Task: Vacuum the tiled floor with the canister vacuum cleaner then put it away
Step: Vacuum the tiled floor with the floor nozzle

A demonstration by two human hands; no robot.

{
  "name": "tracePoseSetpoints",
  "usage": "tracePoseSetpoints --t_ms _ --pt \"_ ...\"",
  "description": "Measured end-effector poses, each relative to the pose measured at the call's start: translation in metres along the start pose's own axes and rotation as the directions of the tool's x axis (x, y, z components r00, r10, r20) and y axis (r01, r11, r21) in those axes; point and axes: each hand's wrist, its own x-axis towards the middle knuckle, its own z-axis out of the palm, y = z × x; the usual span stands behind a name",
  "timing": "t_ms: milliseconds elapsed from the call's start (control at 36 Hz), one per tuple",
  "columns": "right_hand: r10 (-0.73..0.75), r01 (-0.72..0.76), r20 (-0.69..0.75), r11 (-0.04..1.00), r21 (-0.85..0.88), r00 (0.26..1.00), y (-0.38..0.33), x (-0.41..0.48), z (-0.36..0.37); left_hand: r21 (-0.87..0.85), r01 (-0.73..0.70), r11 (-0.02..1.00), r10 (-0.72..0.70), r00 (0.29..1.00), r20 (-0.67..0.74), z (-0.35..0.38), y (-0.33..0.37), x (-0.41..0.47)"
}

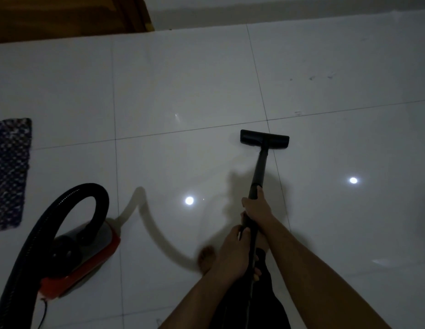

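The red and black canister vacuum cleaner (81, 255) sits on the white tiled floor (183, 91) at lower left, its black hose (97, 198) arching up and round. The black wand (260, 169) runs forward from my hands to the flat black floor head (264, 138), which lies on the tiles just right of centre. My right hand (256, 207) grips the wand higher up, near its joint. My left hand (235, 250) holds the wand's lower handle part, close to my body.
A dark patterned mat (9, 172) lies on the floor at the left edge. A brown wooden door and frame (64, 15) stand at the far left, beside a white wall. Small dark specks (311, 78) mark the tiles at far right. My bare foot (205, 256) is under my left hand.
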Motion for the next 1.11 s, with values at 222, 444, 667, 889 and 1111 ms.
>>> tracePoseSetpoints --t_ms 222,444,667,889,1111 --pt "0.034 -0.034 0.01 0.999 0.032 0.999 0.021 -0.009 0.003 0.036 0.002 0.999 -0.003 1.0 0.002 0.003 -0.01 -0.016" --pt "0.066 -0.066 0.003 0.997 0.033 0.998 0.033 -0.004 -0.008 0.086 0.009 0.996 -0.006 0.999 -0.033 0.016 -0.011 -0.013" --pt "0.087 -0.087 0.007 0.995 0.048 0.996 0.041 0.011 -0.046 0.101 0.049 0.994 -0.05 0.999 0.005 0.05 -0.007 0.006" --pt "0.076 -0.077 0.02 0.997 0.01 0.997 0.02 0.047 -0.093 -0.065 0.148 0.987 -0.147 0.989 0.022 0.092 0.027 0.038" --pt "0.023 -0.018 0.07 0.998 -0.067 0.997 -0.034 0.09 -0.143 -0.128 0.095 0.987 -0.099 0.995 -0.024 0.128 0.078 0.083"
